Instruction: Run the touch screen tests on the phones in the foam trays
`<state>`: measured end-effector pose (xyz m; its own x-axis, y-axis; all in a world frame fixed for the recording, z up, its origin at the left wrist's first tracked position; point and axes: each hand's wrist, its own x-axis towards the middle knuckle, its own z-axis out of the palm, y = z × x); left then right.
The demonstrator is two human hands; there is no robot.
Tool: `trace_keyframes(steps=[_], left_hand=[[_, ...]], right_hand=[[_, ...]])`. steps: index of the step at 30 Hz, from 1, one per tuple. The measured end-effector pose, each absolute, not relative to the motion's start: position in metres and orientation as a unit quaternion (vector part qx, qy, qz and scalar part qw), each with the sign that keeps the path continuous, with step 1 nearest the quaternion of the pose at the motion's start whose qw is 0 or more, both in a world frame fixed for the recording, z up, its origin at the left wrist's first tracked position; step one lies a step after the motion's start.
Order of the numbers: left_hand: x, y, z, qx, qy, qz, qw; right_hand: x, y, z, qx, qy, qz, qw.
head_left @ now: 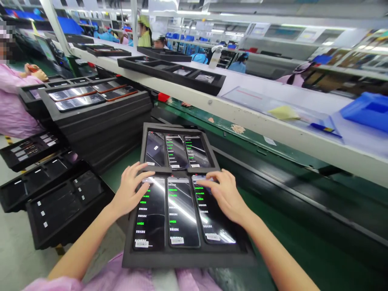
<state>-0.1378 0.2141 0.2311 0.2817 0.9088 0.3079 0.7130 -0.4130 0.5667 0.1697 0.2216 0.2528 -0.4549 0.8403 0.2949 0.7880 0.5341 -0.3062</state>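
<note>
In front of me lies a black foam tray (188, 258) with two rows of phones. Three phones fill its near row: a left phone (151, 226), a middle phone (183, 210) and a right phone (216, 226), all with lit lists of green and white text. My left hand (131, 188) rests at the top of the left phone, fingers apart. Over the upper part of the right phone, my right hand (226, 194) has its fingers spread, fingertips at the screen. In the far row, two phones show lists, while the leftmost phone (155, 149) has a dark screen.
Stacked black trays (106, 125) with phones stand at the left, more trays (66, 206) below them. A person in pink (15, 97) is at the far left. Across the green conveyor (303, 250), a white ledge (257, 113) holds a long tray (169, 72) and a blue bin (366, 111).
</note>
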Motion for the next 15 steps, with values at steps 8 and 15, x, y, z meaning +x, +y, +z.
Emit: trace_keyframes(steps=[8,15], left_hand=[[-0.104,0.3,0.247,0.864,0.473,0.163,0.053],[-0.099,0.315,0.243,0.881,0.455,0.128,0.024]], right_hand=[[0.169,0.297,0.237,-0.571,-0.78,0.035,0.252],[0.17,0.307,0.236,-0.592,-0.761,0.044,0.262]])
